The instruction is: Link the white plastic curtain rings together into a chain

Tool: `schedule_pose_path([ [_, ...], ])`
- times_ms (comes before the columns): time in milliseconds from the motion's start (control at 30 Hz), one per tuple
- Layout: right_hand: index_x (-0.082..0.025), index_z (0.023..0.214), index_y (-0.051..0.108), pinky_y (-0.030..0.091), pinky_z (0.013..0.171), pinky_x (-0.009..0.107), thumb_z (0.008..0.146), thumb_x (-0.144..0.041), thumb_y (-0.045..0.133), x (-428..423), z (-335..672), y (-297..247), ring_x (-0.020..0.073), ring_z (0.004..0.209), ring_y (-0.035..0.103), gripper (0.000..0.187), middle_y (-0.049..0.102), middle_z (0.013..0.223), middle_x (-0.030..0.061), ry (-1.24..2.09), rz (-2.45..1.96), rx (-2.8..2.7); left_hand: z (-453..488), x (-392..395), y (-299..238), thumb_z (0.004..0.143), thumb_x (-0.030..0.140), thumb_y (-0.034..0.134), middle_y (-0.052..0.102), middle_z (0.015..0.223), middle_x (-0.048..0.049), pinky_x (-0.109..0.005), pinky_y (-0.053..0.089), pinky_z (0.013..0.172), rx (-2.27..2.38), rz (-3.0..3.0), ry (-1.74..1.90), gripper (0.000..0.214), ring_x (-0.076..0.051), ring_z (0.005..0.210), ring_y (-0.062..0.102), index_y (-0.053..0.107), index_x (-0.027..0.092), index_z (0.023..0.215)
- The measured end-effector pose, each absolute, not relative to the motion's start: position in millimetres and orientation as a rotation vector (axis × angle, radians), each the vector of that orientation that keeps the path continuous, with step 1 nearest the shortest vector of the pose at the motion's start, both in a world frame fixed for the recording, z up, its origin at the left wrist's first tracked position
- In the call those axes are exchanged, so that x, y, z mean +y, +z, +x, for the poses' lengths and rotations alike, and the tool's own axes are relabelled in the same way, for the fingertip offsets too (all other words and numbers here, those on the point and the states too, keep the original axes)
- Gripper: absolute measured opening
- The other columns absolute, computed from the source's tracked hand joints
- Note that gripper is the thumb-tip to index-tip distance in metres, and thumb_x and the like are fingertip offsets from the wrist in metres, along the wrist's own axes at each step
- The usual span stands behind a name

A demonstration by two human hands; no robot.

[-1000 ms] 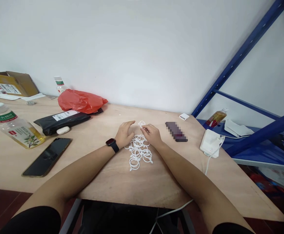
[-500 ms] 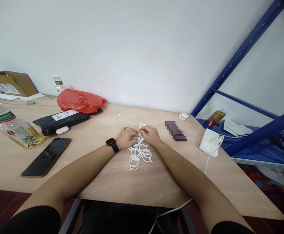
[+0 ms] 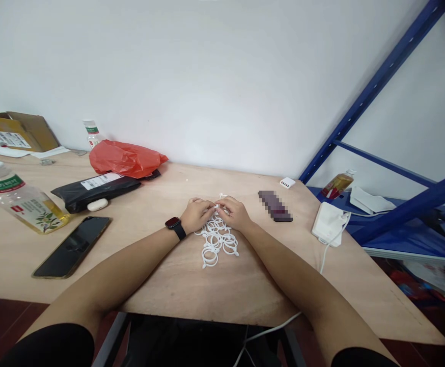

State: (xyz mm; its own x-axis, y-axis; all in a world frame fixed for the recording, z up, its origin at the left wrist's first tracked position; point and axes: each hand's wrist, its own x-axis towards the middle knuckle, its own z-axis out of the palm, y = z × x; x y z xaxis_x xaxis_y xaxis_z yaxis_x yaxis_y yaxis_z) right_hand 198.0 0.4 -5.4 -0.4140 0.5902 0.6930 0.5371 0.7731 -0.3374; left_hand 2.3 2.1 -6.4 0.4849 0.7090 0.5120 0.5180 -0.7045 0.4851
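Note:
A heap of white plastic rings (image 3: 218, 238) lies on the wooden table (image 3: 192, 285) in front of me. My left hand (image 3: 196, 214), with a dark watch on its wrist, and my right hand (image 3: 236, 212) meet at the far edge of the heap. The fingertips of both hands pinch the same white ring (image 3: 218, 205), held just above the pile. Both hands have their fingers curled in.
A dark phone (image 3: 73, 246), a lying drink bottle (image 3: 20, 200), a black parcel (image 3: 95, 189) and a red bag (image 3: 125, 158) sit to the left. To the right are a dark blurred object (image 3: 275, 206), a white charger with cable (image 3: 327, 224) and blue shelving (image 3: 398, 204).
My left hand went from open fingers beside the pile to a pinch that meets my right hand. Both hands now hold one ring together.

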Motion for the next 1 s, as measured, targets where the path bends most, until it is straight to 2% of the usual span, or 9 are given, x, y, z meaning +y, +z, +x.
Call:
schedule_pose_path([
  [333, -0.021, 0.097, 0.066, 0.052, 0.076, 0.032, 0.084, -0.018, 0.054, -1.0, 195.7, -4.6, 0.0189, 0.084, 0.064, 0.019, 0.069, 0.088, 0.0056, 0.07, -0.831, -2.089, 1.8, 3.0, -7.0, 0.095, 0.034, 0.047, 0.075, 0.099, -0.0027, -0.041, 0.036, 0.099, 1.007, 2.49, 1.02, 0.024, -0.018, 0.091, 0.066, 0.068, 0.024, 0.099],
  [533, -0.021, 0.093, 0.066, 0.05, 0.072, 0.031, 0.08, -0.016, 0.052, -1.4, 195.1, -4.1, 0.0183, 0.078, 0.062, 0.019, 0.067, 0.082, 0.0043, 0.06, -0.878, -2.098, 1.8, 2.6, -5.7, 0.096, 0.034, 0.046, 0.074, 0.101, -0.0027, -0.039, 0.037, 0.099, 0.971, 2.497, 0.987, 0.025, -0.018, 0.09, 0.067, 0.068, 0.024, 0.101],
  [767, -0.021, 0.083, 0.064, 0.047, 0.066, 0.029, 0.074, -0.012, 0.051, -2.4, 193.3, -3.6, 0.0175, 0.07, 0.058, 0.018, 0.063, 0.072, 0.0024, 0.035, -0.906, -2.073, 2.1, 1.7, -3.2, 0.096, 0.035, 0.047, 0.074, 0.097, -0.0025, -0.038, 0.038, 0.097, 0.937, 2.51, 0.957, 0.024, -0.018, 0.088, 0.067, 0.068, 0.024, 0.099],
  [1000, -0.021, 0.072, 0.062, 0.047, 0.065, 0.029, 0.073, -0.008, 0.047, 1.3, 194.0, -7.8, 0.0166, 0.068, 0.059, 0.02, 0.063, 0.07, 0.0021, 0.068, -0.891, -2.012, 3.5, -0.1, -4.0, 0.096, 0.035, 0.047, 0.074, 0.094, -0.0042, -0.037, 0.04, 0.096, 0.92, 2.555, 0.955, 0.025, -0.019, 0.09, 0.066, 0.068, 0.023, 0.1],
])
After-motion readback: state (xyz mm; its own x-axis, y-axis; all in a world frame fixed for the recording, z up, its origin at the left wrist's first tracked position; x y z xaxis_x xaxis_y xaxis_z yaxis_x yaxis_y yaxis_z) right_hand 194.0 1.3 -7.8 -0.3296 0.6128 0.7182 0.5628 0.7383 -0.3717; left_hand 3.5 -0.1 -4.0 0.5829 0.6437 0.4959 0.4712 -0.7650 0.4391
